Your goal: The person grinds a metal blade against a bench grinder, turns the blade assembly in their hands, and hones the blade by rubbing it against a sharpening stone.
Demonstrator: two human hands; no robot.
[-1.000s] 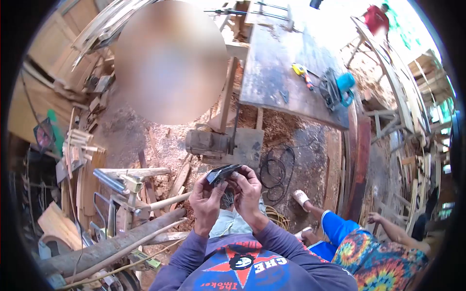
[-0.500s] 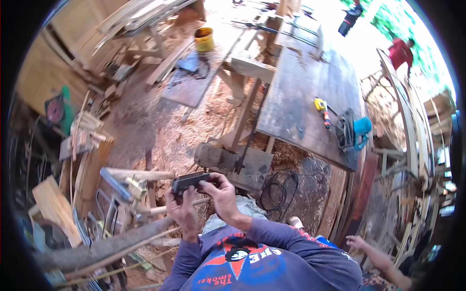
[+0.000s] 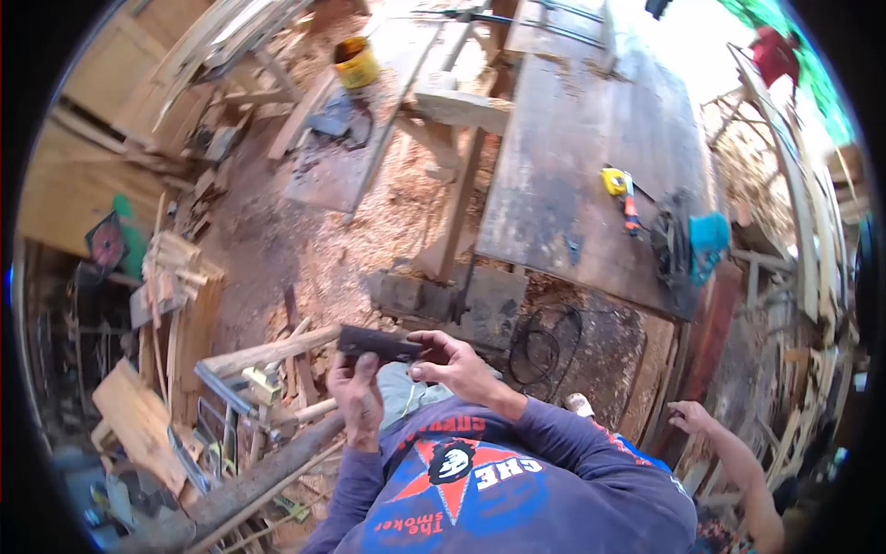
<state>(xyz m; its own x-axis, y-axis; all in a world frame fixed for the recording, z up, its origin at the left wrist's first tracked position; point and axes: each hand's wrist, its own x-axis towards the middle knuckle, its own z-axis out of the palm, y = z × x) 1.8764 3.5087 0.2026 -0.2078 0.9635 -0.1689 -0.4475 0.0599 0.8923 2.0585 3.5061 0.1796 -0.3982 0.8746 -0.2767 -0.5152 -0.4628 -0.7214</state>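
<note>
"At the bottom of the view, what can you read?"

"On the purple shirt (image 3: 517,471), 'CHE' in white and 'The smoker' in red, beside a star with a printed face."

"And just beyond it?"

"A dark rectangular block (image 3: 378,344), up in front of the shirt. The left hand (image 3: 358,392) grips its left end, thumb on the near side; the right hand (image 3: 457,365) pinches the right end between thumb and fingers. Its long upper edge is uncovered."

"What lies around them?"

"A wooden bar (image 3: 272,350) comes close on the left. To the right there's another person's forearm (image 3: 734,452), well apart from the block. Further out, black cable (image 3: 544,346) lies coiled on the floor, before the worktop's near edge."

"Any room on that worktop (image 3: 554,166)?"

"Plenty of bare board on its left half. The teal circular saw (image 3: 692,245) crowds the near right corner, with a yellow tape measure (image 3: 613,181) and an orange-and-dark tool (image 3: 630,212) further in from the edge."

"And farthest?"

"A yellow bucket (image 3: 357,63) on a board at the upper left, and a person in red (image 3: 773,55) at the upper right."
</note>
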